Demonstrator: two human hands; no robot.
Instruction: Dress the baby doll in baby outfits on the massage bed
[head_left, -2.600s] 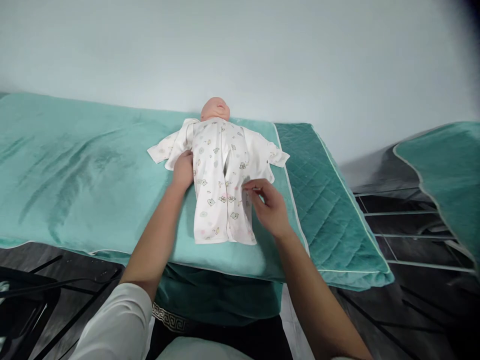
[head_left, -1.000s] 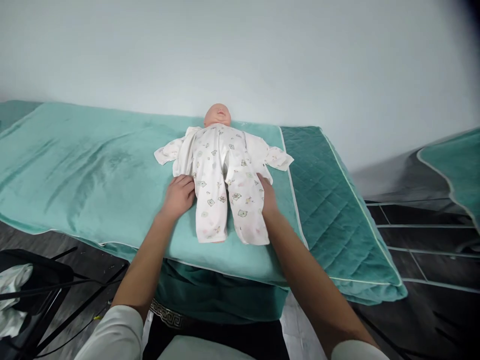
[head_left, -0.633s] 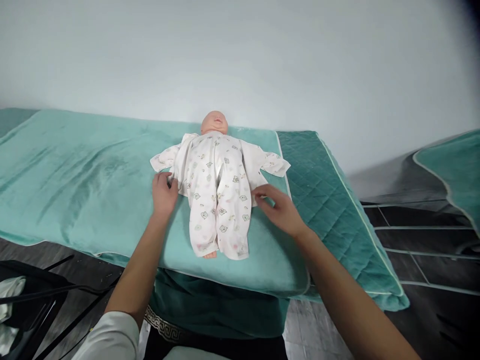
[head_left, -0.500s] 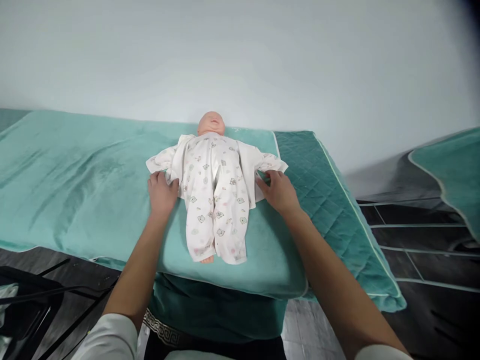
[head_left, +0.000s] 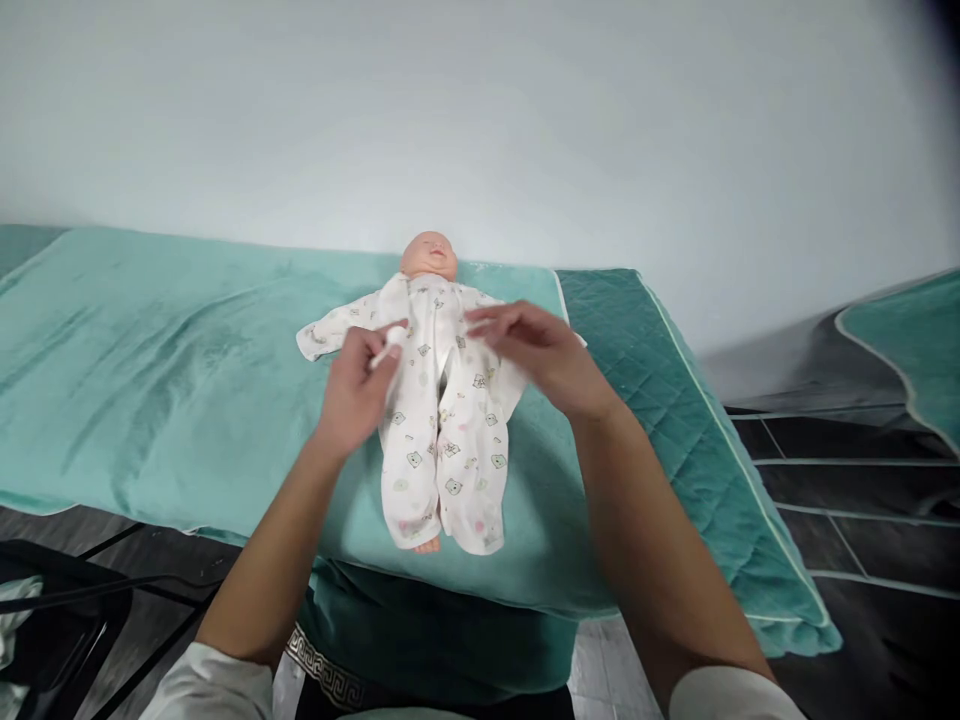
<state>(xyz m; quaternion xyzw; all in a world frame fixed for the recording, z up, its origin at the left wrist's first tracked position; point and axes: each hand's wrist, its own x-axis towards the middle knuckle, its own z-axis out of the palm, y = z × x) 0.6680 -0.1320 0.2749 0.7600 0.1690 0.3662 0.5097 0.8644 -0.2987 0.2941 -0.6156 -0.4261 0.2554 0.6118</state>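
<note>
A baby doll (head_left: 433, 258) lies on its back, dressed in white printed pants (head_left: 472, 460) and an open-fronted white baby shirt (head_left: 349, 318) with its sleeves spread out. My left hand (head_left: 356, 390) is closed in a pinch on the shirt's front edge at the doll's left-of-view side, lifting it a little. Over the opposite side of the doll's body, my right hand (head_left: 547, 360) is held with fingers stretched out and somewhat blurred. It covers part of the shirt there, and I see nothing in its fingers.
The doll rests on a bed with a light green cover (head_left: 187, 390) and a darker quilted part (head_left: 660, 430) at right. A white wall (head_left: 480, 130) stands behind. A black bin-like container (head_left: 60, 630) is at lower left, and another green-covered surface (head_left: 915, 350) at far right.
Both hands have moved up and inward from the shirt's outer lower edges to over the doll's body. The left hand has brought the shirt front inward. The view has shifted slightly.
</note>
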